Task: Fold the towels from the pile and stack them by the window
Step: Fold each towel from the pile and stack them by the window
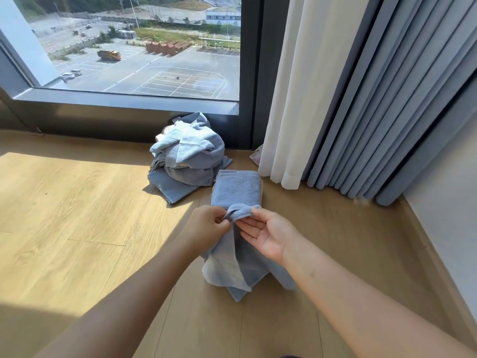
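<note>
soft matt terry cloth towels (189, 153) on smooth, faintly glossy wood-look floor (77, 215).

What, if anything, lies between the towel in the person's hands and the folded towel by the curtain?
Nothing visible. The held towel, pinched by left hand and right hand, hangs just before the folded towel; the pile lies off left, the curtain right.
</note>
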Available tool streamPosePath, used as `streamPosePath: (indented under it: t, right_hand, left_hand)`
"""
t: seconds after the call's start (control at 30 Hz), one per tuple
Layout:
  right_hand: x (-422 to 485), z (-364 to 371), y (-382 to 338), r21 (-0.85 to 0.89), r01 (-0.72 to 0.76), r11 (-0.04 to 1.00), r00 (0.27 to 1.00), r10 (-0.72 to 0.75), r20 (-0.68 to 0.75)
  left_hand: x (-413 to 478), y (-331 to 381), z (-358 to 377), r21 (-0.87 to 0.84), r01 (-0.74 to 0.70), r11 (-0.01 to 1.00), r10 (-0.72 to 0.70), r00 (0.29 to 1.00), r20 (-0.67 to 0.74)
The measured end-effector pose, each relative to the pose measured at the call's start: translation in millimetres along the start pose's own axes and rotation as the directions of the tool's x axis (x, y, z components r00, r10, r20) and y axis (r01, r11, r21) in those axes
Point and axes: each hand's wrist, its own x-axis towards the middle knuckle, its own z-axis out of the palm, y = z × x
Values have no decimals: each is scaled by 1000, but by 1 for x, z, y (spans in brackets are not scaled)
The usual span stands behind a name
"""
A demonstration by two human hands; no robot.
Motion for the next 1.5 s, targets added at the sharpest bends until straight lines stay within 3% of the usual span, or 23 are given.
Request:
streamPosePath:
  t: [0.07,0.1,0.13,0.2,0.27,0.3,0.33,0.37,0.43,0.6,0.67,0.73,0.8,1.0,1.13,1.3,1.5]
  right_hand:
    - [-3,0,-1,-148,16,989,1000,-16,-2]
    - [-4,0,-1,-334,66,940,996,-83,-36]
    - [-4,-2,-1,-583,147,799,974,-220,-56]
    - [5,-12,5,-936,268,229,835,-539,108]
    - [9,-19,9,-908,326,-263,649,-636,417]
    - [13,-22,13,-846,349,-403,548,-645,533]
    - [16,-24,16,-804,369,-466,495,-633,595]
    - [19,-24,15,-800,388,-457,492,-632,599]
    - [19,-22,10,-834,402,-378,570,-610,551]
    - [12,-17,1,-882,455,-124,726,-521,448]
    - [9,-15,-3,-882,469,-43,743,-521,420]
    - [8,-12,-8,-885,465,-5,745,-538,394]
    - [7,-7,-10,-890,457,-12,743,-545,389]
    - [1,6,-14,-878,478,-26,764,-480,431]
    - [-3,5,-16,-849,528,-3,760,-446,473]
    - [-3,-14,-23,-849,525,-61,756,-424,498]
    - [-6,-49,-26,-881,454,-131,774,-431,463]
  left_hand:
    - [0,0,1,-1,-2,1000,2,1000,-7]
    - [1,0,1,6,-6,1000,6,1000,1]
    - [2,1,2,24,-14,1000,14,1000,16]
    - [5,2,1,60,-30,998,27,998,59]
    - [6,4,0,73,-73,995,65,992,105]
    - [6,5,-1,78,-103,992,93,988,127]
    - [5,6,-1,77,-130,988,118,982,145]
    - [4,7,-1,69,-149,986,136,978,159]
    - [2,7,0,49,-158,986,148,976,159]
    - [-3,0,-1,-41,-149,988,147,988,-37]
    - [-7,-4,-2,-19,-241,970,239,968,-74]
    - [-10,-9,1,18,-324,946,324,946,-18]
    - [-15,-9,6,96,-289,953,285,957,50]
    - [-24,-9,18,397,-254,882,256,965,48]
    - [-21,-7,18,432,-208,877,214,976,36]
    - [-17,-17,10,505,-271,819,291,956,41]
    - [-3,-22,-10,427,-339,838,339,937,79]
